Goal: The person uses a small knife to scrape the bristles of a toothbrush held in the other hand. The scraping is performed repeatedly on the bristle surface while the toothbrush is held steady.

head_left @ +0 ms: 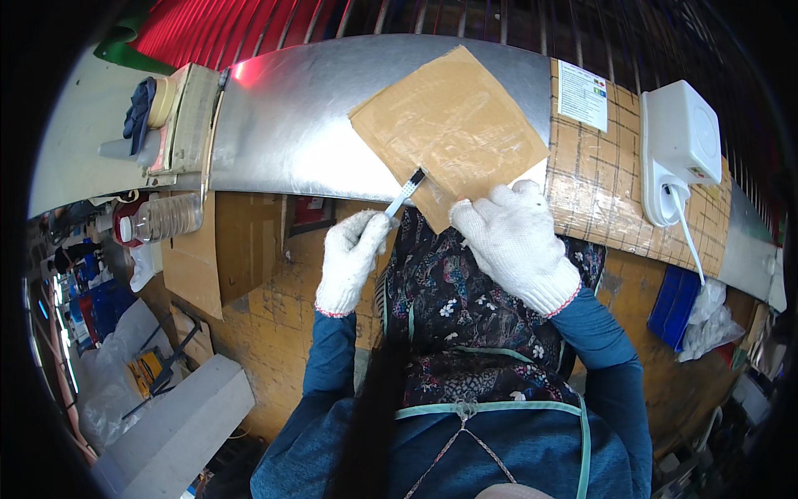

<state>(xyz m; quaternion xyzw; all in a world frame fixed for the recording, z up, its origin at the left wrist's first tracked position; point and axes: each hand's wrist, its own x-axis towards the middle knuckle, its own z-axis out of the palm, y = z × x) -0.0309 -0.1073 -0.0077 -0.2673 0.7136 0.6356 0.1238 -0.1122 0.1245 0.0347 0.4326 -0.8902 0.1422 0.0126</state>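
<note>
A long sheet-metal workbench (316,125) is spanning the upper part of the head view, bending with the lens. Its right portion is carrying a tan gridded covering (598,183) with a small printed label (582,94) lying on it.

A brown cardboard sheet (453,129) is lying flat on the metal, rotated so that one corner is pointing toward the person and overhanging the near edge of the bench.

A white plastic device (677,141) is sitting on the gridded covering, well apart from the cardboard, with a white cord (688,241) hanging down from it over the bench edge.

At the left end of the bench, a clear plastic bottle (166,218) is lying on its side below the metal edge, near a stack of cardboard pieces (193,266).

The right hand (511,241), wearing a white knit glove, is resting palm down on the near corner of the cardboard, fingers spread flat and gripping nothing.

The left hand (353,258), also in a white glove, is closing around the pale handle of a small brush (405,193). The brush is angling up and to the right, and its dark tip is touching the cardboard's lower left edge, just beside the right hand.
</note>
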